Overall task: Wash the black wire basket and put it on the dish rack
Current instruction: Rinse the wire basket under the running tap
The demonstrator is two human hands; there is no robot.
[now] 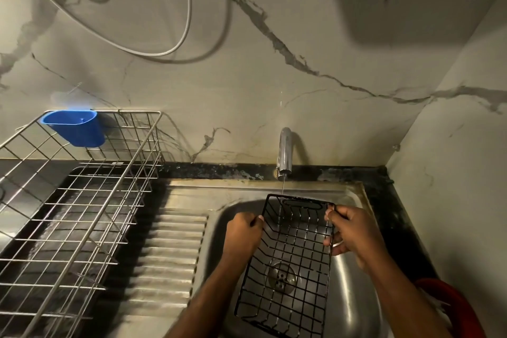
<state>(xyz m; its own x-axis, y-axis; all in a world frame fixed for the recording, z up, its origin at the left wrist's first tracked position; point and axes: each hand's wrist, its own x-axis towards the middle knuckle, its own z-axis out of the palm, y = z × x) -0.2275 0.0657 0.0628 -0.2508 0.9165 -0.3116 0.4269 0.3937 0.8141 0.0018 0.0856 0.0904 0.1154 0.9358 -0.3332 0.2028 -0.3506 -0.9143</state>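
The black wire basket (pixel 290 263) is held over the steel sink (pixel 348 307), its open side facing me. My left hand (pixel 245 233) grips its left rim and my right hand (pixel 349 230) grips its right rim near the far end. A thin stream of water falls from the chrome tap (pixel 284 152) onto the basket's far end. The drain shows through the wires. The silver wire dish rack (pixel 79 217) stands on the counter to the left, with nothing in it.
A blue plastic cup holder (pixel 75 127) hangs on the rack's back rim. The ribbed steel drainboard (pixel 167 258) lies between rack and sink. A red object (pixel 455 307) sits at the lower right. Marble wall stands behind and to the right; cables hang above.
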